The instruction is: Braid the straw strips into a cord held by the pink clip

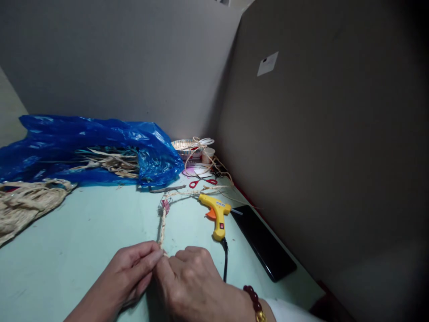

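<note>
A pale cord of twisted or braided plant fibre [162, 230] runs toward me along the table. My left hand [132, 270] pinches its near end between thumb and fingers. Right beside it, my right hand [191, 279] is closed with its knuckles up, gripping the same end; its fingertips are hidden. At the cord's far end sits a small pink piece [165, 205] with thin wires around it. Beyond my right hand lies a yellow glue gun [218, 214] on its side, its black cable trailing toward me.
A black phone-like slab [264, 241] lies right of the glue gun. Red-handled scissors [203, 182], a small basket [183, 145] and a cup [208, 154] are behind. A blue plastic bag [100, 127] of dry fibres and a woven piece [30, 205] lie left. Grey partitions [127, 58] enclose the table.
</note>
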The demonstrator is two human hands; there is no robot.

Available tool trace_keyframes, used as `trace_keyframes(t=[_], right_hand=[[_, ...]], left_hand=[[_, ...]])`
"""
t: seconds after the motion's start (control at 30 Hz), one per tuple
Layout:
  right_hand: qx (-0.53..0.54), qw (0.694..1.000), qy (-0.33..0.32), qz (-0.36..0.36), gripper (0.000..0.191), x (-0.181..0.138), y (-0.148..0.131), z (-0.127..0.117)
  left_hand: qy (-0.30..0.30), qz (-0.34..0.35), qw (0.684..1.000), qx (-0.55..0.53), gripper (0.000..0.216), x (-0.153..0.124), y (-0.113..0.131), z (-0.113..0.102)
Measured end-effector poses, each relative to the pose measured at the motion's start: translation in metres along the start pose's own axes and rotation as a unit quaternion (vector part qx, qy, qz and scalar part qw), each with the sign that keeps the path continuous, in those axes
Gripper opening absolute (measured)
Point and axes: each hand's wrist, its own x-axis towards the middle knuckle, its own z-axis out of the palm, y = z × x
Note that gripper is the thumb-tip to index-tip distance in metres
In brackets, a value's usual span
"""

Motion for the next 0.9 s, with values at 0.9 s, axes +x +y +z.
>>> trace_keyframes(t=[0.9], right_hand=[[0.236,0.926,-0.014,0.296,0.022,0.085,0.073,0.02]], left_hand=[[0.093,0.075,0.925,0.36,0.028,-0.004,0.019,-0.007]])
